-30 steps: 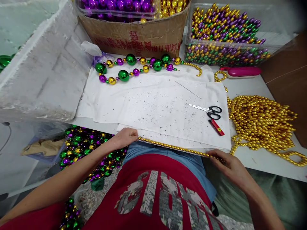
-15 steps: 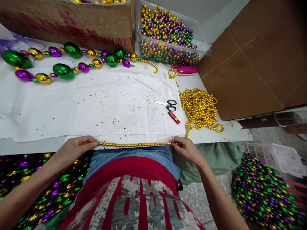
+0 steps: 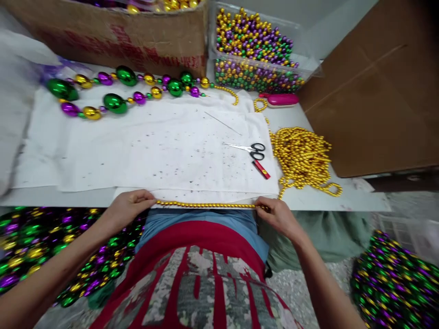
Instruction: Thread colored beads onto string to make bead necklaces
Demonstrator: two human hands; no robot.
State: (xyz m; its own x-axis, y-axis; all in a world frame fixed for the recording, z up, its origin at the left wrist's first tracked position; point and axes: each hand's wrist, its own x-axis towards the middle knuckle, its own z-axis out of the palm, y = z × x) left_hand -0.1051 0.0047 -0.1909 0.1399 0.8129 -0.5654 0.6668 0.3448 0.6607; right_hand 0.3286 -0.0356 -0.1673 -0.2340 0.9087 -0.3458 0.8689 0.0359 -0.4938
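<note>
A gold bead strand (image 3: 206, 205) stretches nearly straight along the table's front edge. My left hand (image 3: 132, 205) pinches its left end, and my right hand (image 3: 274, 212) pinches it at the right, fingers closed. Past my right hand, a gold strand leads up to a heap of gold beads (image 3: 302, 153). Black-handled scissors (image 3: 252, 149) and a small red item (image 3: 261, 169) lie on the white cloth (image 3: 164, 151). A thin needle-like rod (image 3: 222, 122) rests behind them.
A garland of large green, purple and gold beads (image 3: 115, 103) lies at the back left, before a cardboard box (image 3: 137, 41). Behind are a clear bin of small beads (image 3: 255, 68) and a pink tool (image 3: 282, 100). A large brown carton (image 3: 377, 105) stands right.
The view has shifted, so the table and its items appear farther right. Both hands keep hold of the gold strand, which stays stretched between them.
</note>
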